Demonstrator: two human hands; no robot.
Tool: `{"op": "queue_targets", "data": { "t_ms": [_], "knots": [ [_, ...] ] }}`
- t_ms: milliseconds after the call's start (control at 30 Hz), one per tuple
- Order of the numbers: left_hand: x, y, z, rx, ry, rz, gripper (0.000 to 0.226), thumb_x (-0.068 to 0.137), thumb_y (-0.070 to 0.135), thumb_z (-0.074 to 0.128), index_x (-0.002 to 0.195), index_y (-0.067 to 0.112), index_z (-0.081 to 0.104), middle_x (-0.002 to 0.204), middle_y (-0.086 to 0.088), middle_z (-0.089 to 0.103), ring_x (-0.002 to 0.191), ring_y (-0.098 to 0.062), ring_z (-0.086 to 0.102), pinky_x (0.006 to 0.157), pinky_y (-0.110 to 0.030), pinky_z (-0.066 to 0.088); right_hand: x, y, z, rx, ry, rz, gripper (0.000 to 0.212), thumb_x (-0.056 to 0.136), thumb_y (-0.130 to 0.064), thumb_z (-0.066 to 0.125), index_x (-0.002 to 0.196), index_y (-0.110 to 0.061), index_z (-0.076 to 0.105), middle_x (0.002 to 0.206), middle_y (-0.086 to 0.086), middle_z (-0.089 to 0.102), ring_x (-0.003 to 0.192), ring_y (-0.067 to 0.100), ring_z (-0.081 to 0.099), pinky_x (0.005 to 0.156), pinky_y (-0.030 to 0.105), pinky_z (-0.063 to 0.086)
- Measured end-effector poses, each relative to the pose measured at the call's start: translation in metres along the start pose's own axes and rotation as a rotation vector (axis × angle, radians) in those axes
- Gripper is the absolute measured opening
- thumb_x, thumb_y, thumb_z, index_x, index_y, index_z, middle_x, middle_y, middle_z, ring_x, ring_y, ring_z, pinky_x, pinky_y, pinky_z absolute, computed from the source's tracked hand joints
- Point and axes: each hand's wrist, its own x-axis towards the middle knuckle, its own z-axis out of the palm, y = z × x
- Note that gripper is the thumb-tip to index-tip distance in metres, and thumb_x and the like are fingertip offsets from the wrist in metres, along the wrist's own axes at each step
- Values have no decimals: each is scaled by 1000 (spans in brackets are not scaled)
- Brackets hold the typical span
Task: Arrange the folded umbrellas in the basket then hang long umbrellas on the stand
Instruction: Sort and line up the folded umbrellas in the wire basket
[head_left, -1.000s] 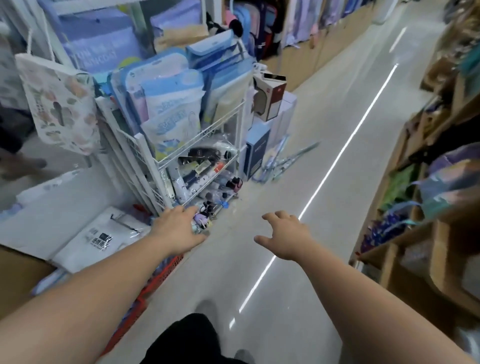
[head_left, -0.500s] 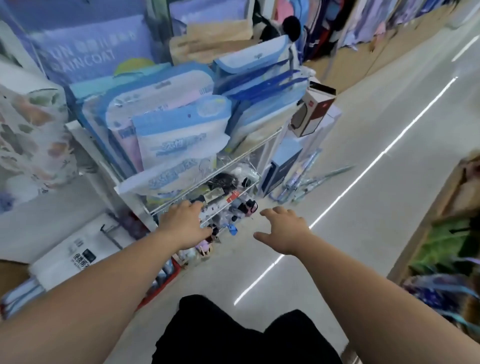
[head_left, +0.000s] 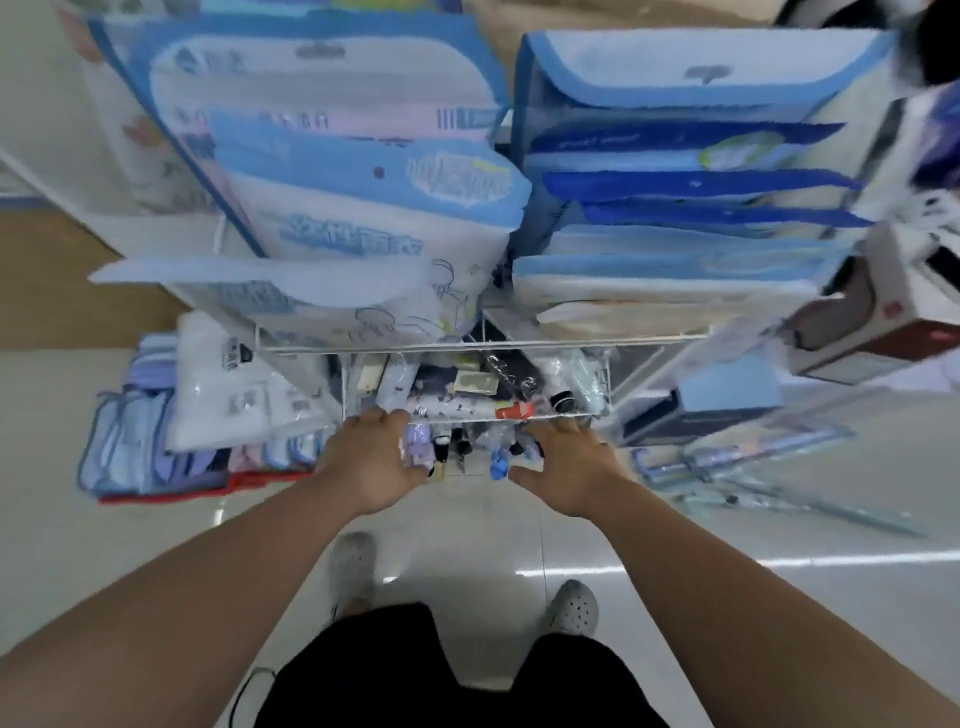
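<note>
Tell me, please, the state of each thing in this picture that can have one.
Left hand: at the front rim of the wire basket; grip unclear.
Right hand: open, fingers spread, at the same rim.
Folded umbrellas: closed, lying jumbled in the basket.
Long umbrellas: closed, lying on the floor, not hung.
Raincoat packets: standing packed on the shelf above.

Bright, even overhead shop light, with soft, faint shadows. There's a white glare streak on the glossy pale tiled floor (head_left: 727, 561). Motion blur throughout: the blue-and-white plastic packets (head_left: 363, 182) are smeared and their print is unreadable. The white-and-red cardboard box (head_left: 883, 317) at the right edge is worst. Wide-angle bending stretches the corners. Left hand (head_left: 371, 457) and right hand (head_left: 566, 467) are sharpest.
</note>
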Motion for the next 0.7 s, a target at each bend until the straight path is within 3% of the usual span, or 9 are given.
{"op": "queue_targets", "data": {
  "t_ms": [100,267,433,567,700],
  "knots": [
    [0,15,15,-8,12,-36,77,84,58,61,149,27,34,144,-5,42,128,-30,45,98,-40,46,20,8,-4,-14,-9,-81,75,87,-69,51,152,-39,29,160,5,29,142,34,34,110,49,38],
    [43,8,43,-96,72,-27,80,83,56,63,150,26,33,149,-5,38,134,-31,41,105,-43,42,69,4,-9,-138,154,-186,64,91,-62,51,147,-34,36,153,4,35,138,32,35,110,47,34],
    [117,-18,70,-16,253,17,78,85,55,62,150,25,32,154,-6,32,135,-31,37,107,-41,40,140,-10,15,-303,304,-250,68,92,-63,47,151,-34,28,159,9,28,145,36,24,120,54,19],
    [168,-38,84,104,469,20,66,82,58,60,137,24,44,131,-10,49,121,-33,44,100,-42,41,188,-11,29,-319,493,-265,74,90,-57,51,154,-40,19,157,8,28,143,36,23,120,55,15],
    [207,-51,98,212,625,16,59,82,65,56,117,19,57,112,-15,61,105,-37,54,95,-42,43,218,0,37,-393,595,-242,75,90,-61,50,154,-38,19,162,6,10,149,35,7,122,57,5]
  ]
}}
